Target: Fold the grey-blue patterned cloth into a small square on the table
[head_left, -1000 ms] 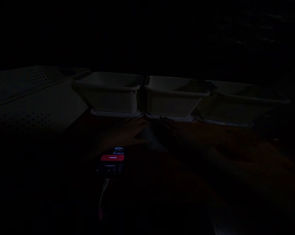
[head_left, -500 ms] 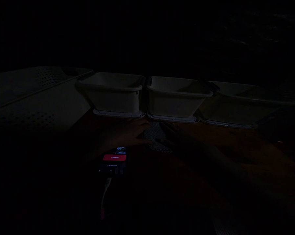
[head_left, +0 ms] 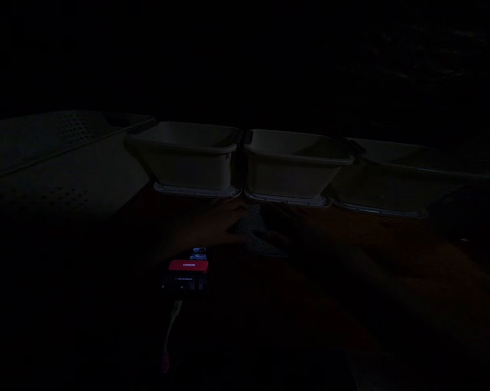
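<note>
The scene is very dark. My left hand (head_left: 206, 225) lies on the table in front of the pale bins, fingers stretched toward a small dotted or mesh-like piece (head_left: 256, 234). My right hand (head_left: 283, 228) rests on the same piece from the right, its fingers dim and hard to read. Both hands touch the piece; I cannot tell whether either one grips it. A phone (head_left: 185, 269) with a lit screen and a red bar lies just in front of my left hand.
Three pale plastic bins stand in a row behind the hands: left (head_left: 188, 163), middle (head_left: 289, 168), right (head_left: 391, 179). A perforated pale panel (head_left: 45, 163) lies at the left. A cable (head_left: 169, 331) runs from the phone toward me over the brown table (head_left: 391, 244).
My right hand has drawn a little closer over the dotted piece. The view has shifted slightly; the left hand has hardly moved.
</note>
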`<move>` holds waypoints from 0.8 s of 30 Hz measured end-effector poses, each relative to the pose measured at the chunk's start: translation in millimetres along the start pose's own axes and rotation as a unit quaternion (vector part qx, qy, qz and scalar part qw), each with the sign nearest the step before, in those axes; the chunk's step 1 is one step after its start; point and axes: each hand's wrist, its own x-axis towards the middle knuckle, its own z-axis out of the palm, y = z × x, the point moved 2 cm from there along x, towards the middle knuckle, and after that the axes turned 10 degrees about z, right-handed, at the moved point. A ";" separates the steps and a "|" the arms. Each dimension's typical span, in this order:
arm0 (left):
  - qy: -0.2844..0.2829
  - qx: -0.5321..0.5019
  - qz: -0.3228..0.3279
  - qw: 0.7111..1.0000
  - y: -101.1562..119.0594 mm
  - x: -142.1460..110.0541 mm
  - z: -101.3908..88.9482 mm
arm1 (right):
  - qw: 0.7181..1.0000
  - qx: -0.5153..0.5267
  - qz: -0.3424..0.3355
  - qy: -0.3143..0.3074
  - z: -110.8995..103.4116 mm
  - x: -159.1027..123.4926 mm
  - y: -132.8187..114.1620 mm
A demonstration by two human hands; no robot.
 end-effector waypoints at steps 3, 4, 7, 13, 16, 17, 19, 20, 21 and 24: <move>0.011 -0.007 0.010 1.000 -0.1 -0.1 -0.1 | 1.000 0.005 0.013 -0.013 -4.9 2.3 -9.0; 0.011 -0.009 0.009 1.000 0.2 0.0 -0.6 | 1.000 0.012 0.003 -0.021 -4.5 3.1 -12.1; 0.006 -0.015 0.004 1.000 1.5 0.1 -2.2 | 0.998 0.032 -0.052 -0.029 2.1 4.3 -18.3; 0.008 -0.013 0.010 1.000 0.4 -0.3 -0.8 | 0.998 0.012 -0.055 -0.034 21.0 3.8 -12.3; 0.008 -0.014 0.009 1.000 -0.8 -0.2 0.5 | 0.998 0.011 -0.046 -0.041 21.7 4.0 -11.1; 0.007 -0.014 0.008 1.000 -1.0 -0.1 0.6 | 0.998 0.012 -0.044 -0.044 21.0 4.1 -11.3; 0.003 -0.012 0.006 1.000 -0.5 0.1 0.0 | 0.998 0.014 -0.044 -0.048 19.7 4.3 -11.8; 0.000 -0.011 0.005 1.000 0.1 0.2 -0.6 | 0.998 0.013 -0.047 -0.048 19.2 4.4 -12.0; -0.002 -0.011 0.004 1.000 0.9 0.3 -1.3 | 0.998 0.012 -0.050 -0.047 18.9 4.4 -12.1; -0.008 -0.014 -0.009 1.000 2.6 0.3 -2.8 | 0.998 0.008 -0.049 -0.049 19.0 4.6 -11.9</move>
